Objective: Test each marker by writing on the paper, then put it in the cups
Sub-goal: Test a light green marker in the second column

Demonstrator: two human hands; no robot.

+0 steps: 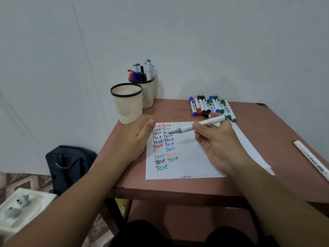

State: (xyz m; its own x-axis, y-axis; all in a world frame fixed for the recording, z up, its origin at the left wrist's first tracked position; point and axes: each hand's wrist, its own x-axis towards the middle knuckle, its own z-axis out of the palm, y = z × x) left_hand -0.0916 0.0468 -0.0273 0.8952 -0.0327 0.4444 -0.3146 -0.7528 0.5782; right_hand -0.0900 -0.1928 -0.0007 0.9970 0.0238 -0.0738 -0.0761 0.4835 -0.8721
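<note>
now, grip: right hand (pixel 216 139) pinching grey marker (pixel 199 124), tip uncapped
l hand (pixel 137 138): spread, empty
risk: tip near paper (pixel 195 157), could smudge "test" rows if dragged

Looks like a plain room in a home, set up as a small study corner: bare white wall (pixel 195 41), a little reddish-brown table (pixel 267 132) pushed into the corner, patterned floor tiles (pixel 23 180) below. A dark backpack (pixel 69 166) slumped against the wall (nothing office-like about it) and a white tray (pixel 44 196) on the floor.
</note>
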